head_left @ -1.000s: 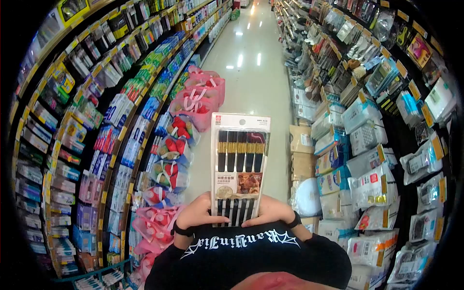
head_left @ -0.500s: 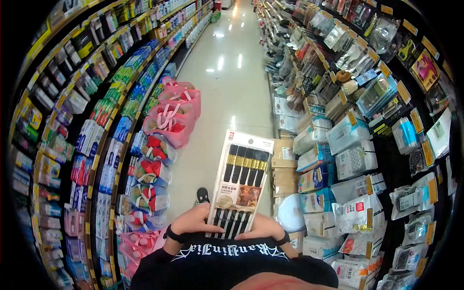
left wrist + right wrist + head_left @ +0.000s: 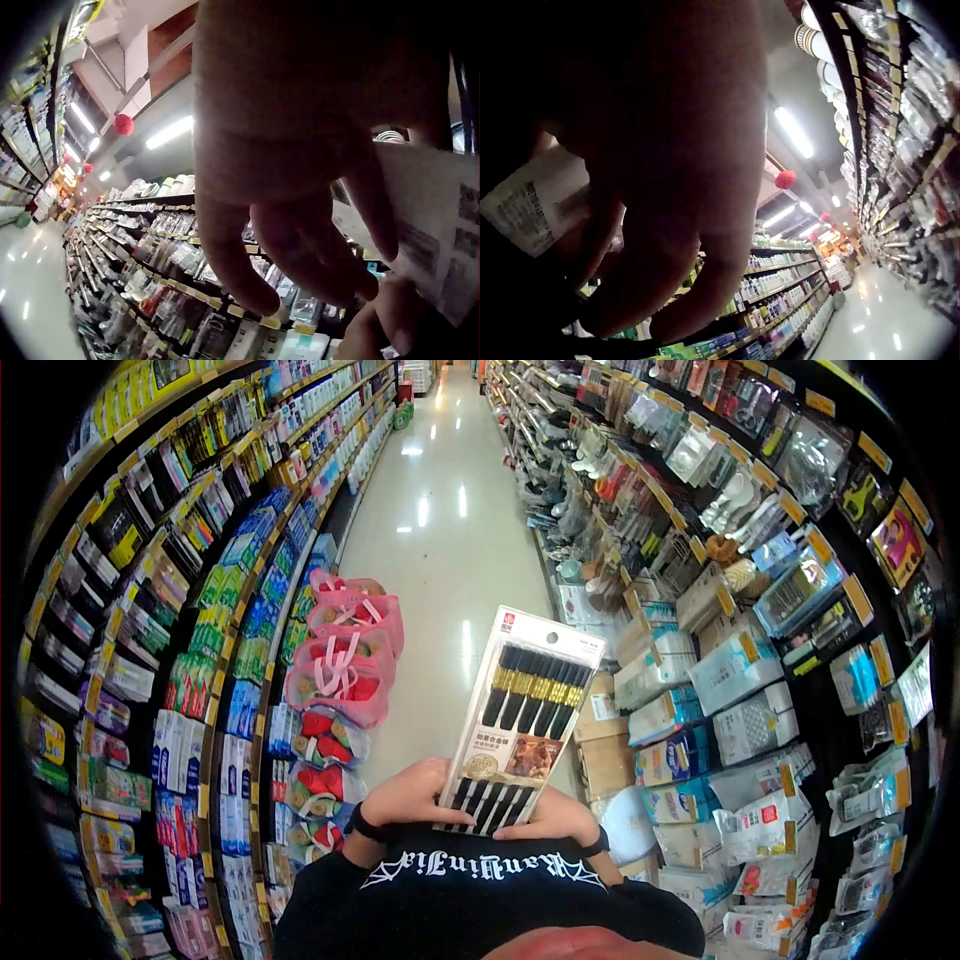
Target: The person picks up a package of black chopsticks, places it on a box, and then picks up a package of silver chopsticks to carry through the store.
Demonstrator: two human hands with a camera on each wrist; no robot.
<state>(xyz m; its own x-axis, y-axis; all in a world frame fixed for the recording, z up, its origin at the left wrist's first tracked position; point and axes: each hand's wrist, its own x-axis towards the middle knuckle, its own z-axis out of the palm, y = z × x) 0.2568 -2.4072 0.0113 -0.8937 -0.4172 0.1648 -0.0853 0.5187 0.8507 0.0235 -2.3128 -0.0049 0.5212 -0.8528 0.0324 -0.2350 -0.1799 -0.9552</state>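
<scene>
Both hands hold a flat pack of chopsticks [image 3: 525,710] in front of the chest in the head view. Black sticks with gold bands show through its clear front, and its top leans to the right and away from the body. My left hand [image 3: 408,797] grips the lower left edge, thumb across the front. At the lower right edge my right hand [image 3: 556,819] has its thumb on the front too. The wrist views show the printed back of the pack [image 3: 431,225], with fingers [image 3: 641,277] curled behind it.
Shelves of boxed toothpaste [image 3: 180,765] line the left side. Pink bags [image 3: 345,650] with red items stand along their foot. On the right hang bagged kitchen goods [image 3: 735,670]. Between them a shiny floor aisle [image 3: 430,550] runs ahead.
From nearly upright, the pack has tilted with its top toward the right, both hands keeping their grip. The head view has shifted, and the aisle now lies further left. A shoe seen earlier is out of sight.
</scene>
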